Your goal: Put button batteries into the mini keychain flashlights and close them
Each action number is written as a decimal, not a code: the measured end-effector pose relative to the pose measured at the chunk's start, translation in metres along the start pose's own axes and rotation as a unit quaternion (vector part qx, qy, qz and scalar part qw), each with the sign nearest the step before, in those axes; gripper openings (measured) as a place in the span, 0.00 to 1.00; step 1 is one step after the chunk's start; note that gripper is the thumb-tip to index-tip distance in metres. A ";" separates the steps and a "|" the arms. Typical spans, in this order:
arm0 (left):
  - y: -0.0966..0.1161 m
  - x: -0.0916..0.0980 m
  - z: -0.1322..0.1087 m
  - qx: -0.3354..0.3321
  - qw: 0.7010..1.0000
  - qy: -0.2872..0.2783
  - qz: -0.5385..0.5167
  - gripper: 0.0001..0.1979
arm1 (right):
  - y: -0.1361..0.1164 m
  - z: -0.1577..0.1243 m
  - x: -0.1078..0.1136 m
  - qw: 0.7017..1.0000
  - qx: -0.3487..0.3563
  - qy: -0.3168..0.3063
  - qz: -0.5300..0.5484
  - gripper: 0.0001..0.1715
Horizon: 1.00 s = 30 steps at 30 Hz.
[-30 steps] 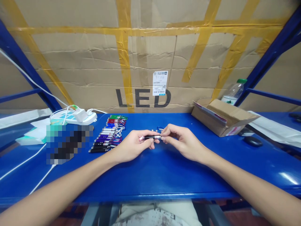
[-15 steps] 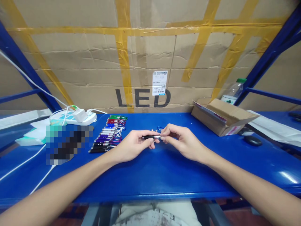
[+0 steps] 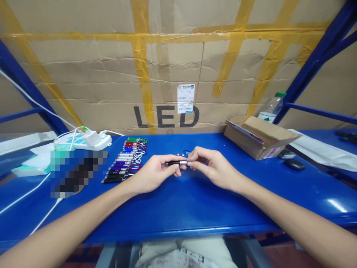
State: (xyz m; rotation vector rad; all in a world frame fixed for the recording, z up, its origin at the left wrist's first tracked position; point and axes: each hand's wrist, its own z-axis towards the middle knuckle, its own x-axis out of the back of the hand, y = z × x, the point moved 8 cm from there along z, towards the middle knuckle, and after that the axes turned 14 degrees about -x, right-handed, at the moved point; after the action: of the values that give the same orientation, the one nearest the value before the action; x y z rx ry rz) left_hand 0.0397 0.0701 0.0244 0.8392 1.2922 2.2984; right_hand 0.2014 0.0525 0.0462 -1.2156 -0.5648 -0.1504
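My left hand is closed around a small black keychain flashlight, which lies level across its fingers. My right hand pinches the silver right end of that flashlight between thumb and fingertips; the fingers partly hide this end. Just behind my hands, small silver button-like pieces and a blue carabiner clip lie on the table. Left of my left hand is a column of similar flashlights in green, red, blue, silver, purple and black, with carabiner clips on their right ends.
On the blue table, an open cardboard box stands at the right, near a black computer mouse and a bottle. A white power strip with cables lies at the left. A big carton walls off the back.
The whole view has shifted slightly, so things on the table appear a little further left. Both hands keep their hold on the black flashlight, with hardly any visible finger movement.
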 end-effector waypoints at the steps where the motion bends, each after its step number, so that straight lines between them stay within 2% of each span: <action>1: 0.000 0.000 0.000 0.000 1.000 0.000 0.000 0.20 | 0.001 0.000 0.000 1.000 -0.002 -0.001 0.000 0.08; 6: 0.000 -0.002 0.000 -0.004 1.000 0.011 0.006 0.19 | 0.002 -0.001 -0.001 1.000 -0.003 -0.001 -0.009 0.08; 12: -0.003 0.001 -0.002 -0.013 0.997 0.040 0.061 0.17 | 0.002 -0.002 -0.006 1.000 0.001 -0.007 -0.021 0.09; 19: 0.007 0.004 -0.001 -0.047 0.979 0.022 0.198 0.13 | 0.004 -0.002 -0.008 1.000 0.001 -0.013 -0.006 0.07; 24: 0.009 0.003 0.000 -0.055 0.966 0.018 0.250 0.12 | 0.005 -0.001 -0.009 1.000 -0.005 -0.014 0.007 0.07; 30: 0.017 0.001 -0.001 -0.122 0.948 -0.005 0.294 0.12 | 0.010 0.000 -0.013 0.999 -0.021 -0.025 0.032 0.09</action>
State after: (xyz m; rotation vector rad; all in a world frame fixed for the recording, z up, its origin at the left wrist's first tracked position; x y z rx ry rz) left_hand 0.0379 0.0613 0.0389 1.2725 0.7875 2.8194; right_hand 0.1947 0.0539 0.0312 -1.2789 -0.5679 -0.0773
